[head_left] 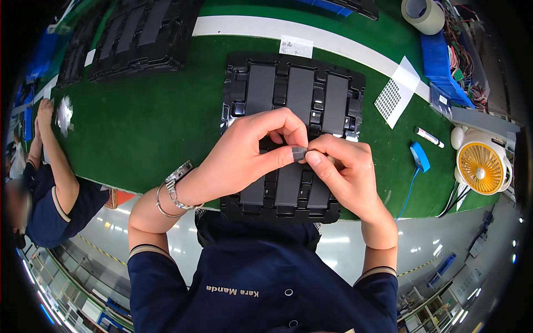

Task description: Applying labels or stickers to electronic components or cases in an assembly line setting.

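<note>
Both my hands meet over a black plastic tray near the table's front edge. Long dark grey blocks lie side by side in its slots. My left hand is closed in a pinch, with a small dark grey piece over its thumb tip; whether that is tape or a cover I cannot tell. Against that thumb, my right hand pinches with thumb and forefinger. Anything between the fingertips is too small or hidden to name. The hands cover the tray's middle.
Stacked black trays stand at the far left. To the right lie a label sheet, a marker pen, a blue disc on a cord and a small yellow fan. A blue bin holds wires. Another person works at left.
</note>
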Demonstrator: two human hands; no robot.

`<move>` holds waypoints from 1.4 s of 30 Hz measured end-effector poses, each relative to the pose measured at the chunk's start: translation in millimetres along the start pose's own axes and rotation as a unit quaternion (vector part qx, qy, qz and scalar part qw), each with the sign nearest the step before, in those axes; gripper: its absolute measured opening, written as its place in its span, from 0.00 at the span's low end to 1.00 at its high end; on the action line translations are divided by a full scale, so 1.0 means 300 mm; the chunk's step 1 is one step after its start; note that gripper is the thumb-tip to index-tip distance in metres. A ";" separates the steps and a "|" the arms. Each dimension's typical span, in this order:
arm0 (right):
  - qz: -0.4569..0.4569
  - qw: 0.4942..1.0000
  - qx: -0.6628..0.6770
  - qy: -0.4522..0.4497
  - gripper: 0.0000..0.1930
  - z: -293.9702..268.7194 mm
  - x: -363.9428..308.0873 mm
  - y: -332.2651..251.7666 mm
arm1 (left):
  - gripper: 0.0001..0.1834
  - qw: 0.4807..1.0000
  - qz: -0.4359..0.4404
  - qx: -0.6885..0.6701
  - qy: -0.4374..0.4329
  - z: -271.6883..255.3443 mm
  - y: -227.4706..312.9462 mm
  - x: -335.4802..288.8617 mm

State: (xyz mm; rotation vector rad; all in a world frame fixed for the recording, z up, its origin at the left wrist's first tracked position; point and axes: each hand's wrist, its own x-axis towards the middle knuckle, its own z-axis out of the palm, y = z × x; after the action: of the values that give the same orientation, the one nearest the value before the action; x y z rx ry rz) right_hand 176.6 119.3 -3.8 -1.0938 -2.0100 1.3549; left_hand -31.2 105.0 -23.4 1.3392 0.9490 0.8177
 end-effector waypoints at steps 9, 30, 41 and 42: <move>-0.122 0.985 -0.101 0.062 0.06 0.014 0.005 0.027 | 0.06 0.998 -0.013 -0.044 -0.034 0.001 -0.012 -0.002; 0.074 0.974 0.124 0.172 0.12 -0.012 0.065 0.158 | 0.24 0.805 0.200 0.553 0.079 0.010 -0.055 0.114; 0.090 0.977 0.134 0.140 0.10 -0.046 0.059 0.125 | 0.37 0.989 -0.113 -0.077 0.054 0.006 -0.012 0.105; 0.078 0.978 0.126 0.149 0.10 -0.042 0.057 0.112 | 0.41 0.985 -0.111 -0.130 0.032 0.001 -0.020 0.100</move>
State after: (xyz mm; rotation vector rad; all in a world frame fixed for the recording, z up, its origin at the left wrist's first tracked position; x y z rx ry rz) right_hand 188.0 146.5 -30.3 -1.2696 -1.5200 1.3840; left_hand -18.8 131.5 -31.9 0.9681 0.9856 0.7854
